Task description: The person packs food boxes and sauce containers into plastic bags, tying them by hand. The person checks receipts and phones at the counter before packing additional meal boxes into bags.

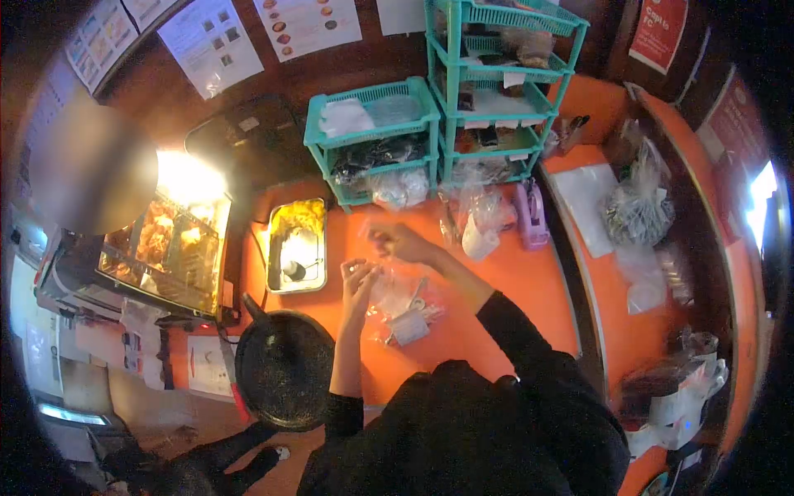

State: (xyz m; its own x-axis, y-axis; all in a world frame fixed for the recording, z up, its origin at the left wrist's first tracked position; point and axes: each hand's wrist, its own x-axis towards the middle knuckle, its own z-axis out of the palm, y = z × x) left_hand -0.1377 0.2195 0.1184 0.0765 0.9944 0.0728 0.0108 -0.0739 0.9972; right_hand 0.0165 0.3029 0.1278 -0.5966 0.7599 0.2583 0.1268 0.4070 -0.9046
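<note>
Working close together near the middle of the frame, the left hand (357, 285) and right hand (405, 245) are raised over an orange counter (496, 318). Just below them lies a crumpled clear plastic bag (391, 291), with a white packet (408, 328) in or against its lower part; I cannot tell which. The left hand's thumb and fingers come together at the bag's upper edge, though whether they are clamped on the film cannot be made out. The right hand's fingers curl inward, slightly blurred, with something pale at their tips; what it is, and how firmly it is held, I cannot tell.

My reading is that handling the top of the bag is the step in hand. The next move seems to call for the left fingers to steady the film while the right ones work at its edge, without tipping the packet.

A purple tape dispenser (535, 217) stands right of centre, near more clear wrapping (484, 217). Left of the hands sits a metal tray (299, 288), with a dark round pan (285, 376) at lower left and teal racks (376, 136) above.
</note>
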